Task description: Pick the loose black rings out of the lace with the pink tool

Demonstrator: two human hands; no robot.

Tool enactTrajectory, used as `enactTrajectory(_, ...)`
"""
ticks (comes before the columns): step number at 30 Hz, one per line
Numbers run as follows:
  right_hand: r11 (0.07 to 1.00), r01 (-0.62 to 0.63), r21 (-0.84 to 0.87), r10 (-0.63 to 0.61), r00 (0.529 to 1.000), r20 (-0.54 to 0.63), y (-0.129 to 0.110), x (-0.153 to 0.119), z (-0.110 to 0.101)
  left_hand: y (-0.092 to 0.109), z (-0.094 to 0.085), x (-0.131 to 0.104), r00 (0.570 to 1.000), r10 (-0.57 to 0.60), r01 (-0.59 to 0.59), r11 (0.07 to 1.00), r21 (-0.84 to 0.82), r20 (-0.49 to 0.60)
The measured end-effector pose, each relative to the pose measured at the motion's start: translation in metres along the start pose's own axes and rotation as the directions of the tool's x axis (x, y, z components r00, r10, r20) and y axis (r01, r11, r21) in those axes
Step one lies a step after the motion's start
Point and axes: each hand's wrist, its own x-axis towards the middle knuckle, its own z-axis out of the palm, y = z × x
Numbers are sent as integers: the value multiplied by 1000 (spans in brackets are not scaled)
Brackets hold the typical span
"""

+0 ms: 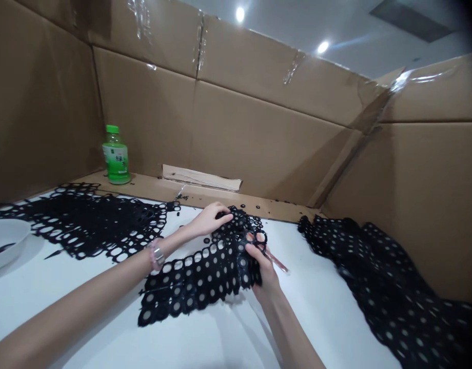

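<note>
A black sheet with rows of round holes (199, 282) lies on the white surface in the middle, its right part lifted and bunched. My right hand (263, 266) grips that right part, thumb on top. A reddish, slender tool (276, 260) sticks out beside its fingers; its other end is hidden. My left hand (213, 219) reaches over the sheet's far side, with fingers curled at the bunched black material (238, 223). What its fingertips hold is too small to tell. A bracelet is on the left wrist.
Black openwork netting (101, 220) is spread at the left, next to a white bowl (8, 243). A green bottle (116, 159) stands behind it. More black perforated sheet (382, 287) is heaped at the right. Cardboard walls (259, 138) surround the surface, with small black rings near the back.
</note>
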Motion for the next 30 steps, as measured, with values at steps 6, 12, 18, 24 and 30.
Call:
enactTrajectory(6,990,104,-98,-103,995,13,-2,1,0,43,-22,-18,872,126,36,948,-317,473)
enactTrajectory(12,938,167,-304,-152,986,73,-6,1,-4,59,-28,-21,918,154,-62,965,-253,364)
enactTrajectory(18,936,207,-285,-201,978,52,-9,-3,1,74,-15,-35,976,218,-216,972,90,-13)
enactTrajectory(24,924,276,-264,-258,961,102,-12,-6,4,86,-3,-44,973,162,-164,986,-3,164)
enactTrajectory(30,959,227,-166,-220,973,64,-14,-7,7,72,-1,-35,977,70,-17,967,-256,199)
